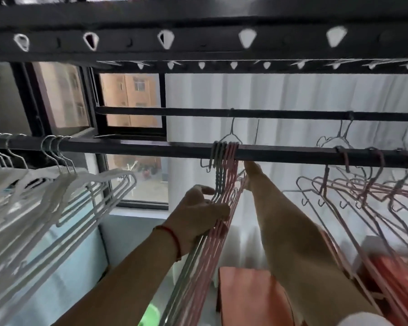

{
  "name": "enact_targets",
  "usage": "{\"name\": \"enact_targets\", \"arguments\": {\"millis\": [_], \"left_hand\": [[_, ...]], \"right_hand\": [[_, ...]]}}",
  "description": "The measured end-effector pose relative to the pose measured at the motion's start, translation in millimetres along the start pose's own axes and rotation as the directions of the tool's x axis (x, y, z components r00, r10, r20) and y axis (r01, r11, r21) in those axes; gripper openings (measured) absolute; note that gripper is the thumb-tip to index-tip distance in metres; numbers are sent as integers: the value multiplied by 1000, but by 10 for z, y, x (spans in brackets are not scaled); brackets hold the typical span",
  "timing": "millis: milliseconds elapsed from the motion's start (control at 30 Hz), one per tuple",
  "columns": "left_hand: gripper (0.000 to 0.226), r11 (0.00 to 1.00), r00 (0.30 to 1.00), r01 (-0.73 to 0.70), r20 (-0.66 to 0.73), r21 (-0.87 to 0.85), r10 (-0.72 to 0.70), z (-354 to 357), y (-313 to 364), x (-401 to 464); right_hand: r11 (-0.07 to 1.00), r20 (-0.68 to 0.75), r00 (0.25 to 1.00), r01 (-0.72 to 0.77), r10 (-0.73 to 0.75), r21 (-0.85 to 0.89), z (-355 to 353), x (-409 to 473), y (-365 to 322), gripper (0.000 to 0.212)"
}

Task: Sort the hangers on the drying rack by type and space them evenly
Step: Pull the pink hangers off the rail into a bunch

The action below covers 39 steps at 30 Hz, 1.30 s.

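Left hand (198, 215) clamped on bunched pink hangers (229, 175) hung from rail (127, 147). Right hand (251, 171) beside hooks; grip not discernible. White hangers (64, 189) leftward.

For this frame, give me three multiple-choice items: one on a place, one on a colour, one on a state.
1. Where do the white hangers hang on the rail?
A. left end
B. right end
C. middle

2. What colours are the bunched hangers at mid-rail?
A. all black
B. grey and pink
C. green and yellow

3. What is the left hand doing?
A. hanging idle
B. holding the rail
C. gripping the bunched hangers

Answers: 1 A, they crowd the rail's left end, by the window. 2 B, grey hooks sit left of pink ones. 3 C, its fingers curl round the bunch below the hooks; the right hand reaches up just under the rail, its grip unclear.
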<state>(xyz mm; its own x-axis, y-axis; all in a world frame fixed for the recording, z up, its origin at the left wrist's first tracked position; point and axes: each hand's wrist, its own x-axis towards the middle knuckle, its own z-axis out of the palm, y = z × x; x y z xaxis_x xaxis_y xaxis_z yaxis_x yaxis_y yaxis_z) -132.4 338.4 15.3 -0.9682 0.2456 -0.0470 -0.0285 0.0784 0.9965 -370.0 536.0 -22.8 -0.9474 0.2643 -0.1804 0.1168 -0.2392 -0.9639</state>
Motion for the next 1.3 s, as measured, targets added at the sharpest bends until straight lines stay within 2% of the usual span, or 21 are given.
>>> {"name": "enact_targets", "arguments": {"millis": [67, 100, 333, 467, 533, 600, 767, 933, 1033, 1133, 1233, 1300], "left_hand": [[56, 1000, 1000, 3, 1, -23, -2, 62, -14, 17], [55, 999, 1000, 13, 4, -36, -13, 83, -13, 16], [54, 996, 999, 51, 18, -79, -50, 214, 84, -44], [54, 995, 999, 32, 30, -92, -30, 282, 87, -80], [53, 995, 999, 26, 34, -94, -23, 297, 93, -120], [52, 995, 999, 21, 34, -94, -18, 298, 95, -153], [53, 994, 1000, 23, 17, -106, -21, 243, 105, -235], [47, 993, 999, -5, -40, -118, 0, 118, 79, -286], [46, 991, 998, -17, -65, -130, 8, 50, 62, -283], [47, 990, 997, -29, -78, -135, 19, -14, 55, -284], [47, 990, 996, -35, -86, -138, 24, -80, 61, -291], [49, 989, 995, -38, -95, -141, 25, -119, 60, -289]], "right_hand": [[999, -60, 998, 9, -7, 33, -105, 79, -55, 47], [1000, -81, 997, 9, -6, 28, -158, 109, -66, 40], [999, -151, 988, 17, -9, 52, -519, 203, -100, 24], [979, -203, 967, 179, -157, 97, -645, 201, -154, 3], [971, -156, 971, 201, -181, 130, -655, 167, -170, 15], [966, -80, 986, 162, -149, 201, -638, 120, -171, 29], [919, -26, 999, 51, -44, 391, -634, 213, -112, 40], [888, 65, 998, -8, -25, 459, -594, 347, -2, 33], [781, 213, 977, -158, 33, 605, -468, 359, 35, 32], [705, 279, 959, -227, 43, 672, -339, 313, 88, 34], [651, 317, 948, -255, 24, 715, -225, 323, 190, 37], [656, 293, 956, -225, 7, 721, -144, 359, 239, 38]]}}
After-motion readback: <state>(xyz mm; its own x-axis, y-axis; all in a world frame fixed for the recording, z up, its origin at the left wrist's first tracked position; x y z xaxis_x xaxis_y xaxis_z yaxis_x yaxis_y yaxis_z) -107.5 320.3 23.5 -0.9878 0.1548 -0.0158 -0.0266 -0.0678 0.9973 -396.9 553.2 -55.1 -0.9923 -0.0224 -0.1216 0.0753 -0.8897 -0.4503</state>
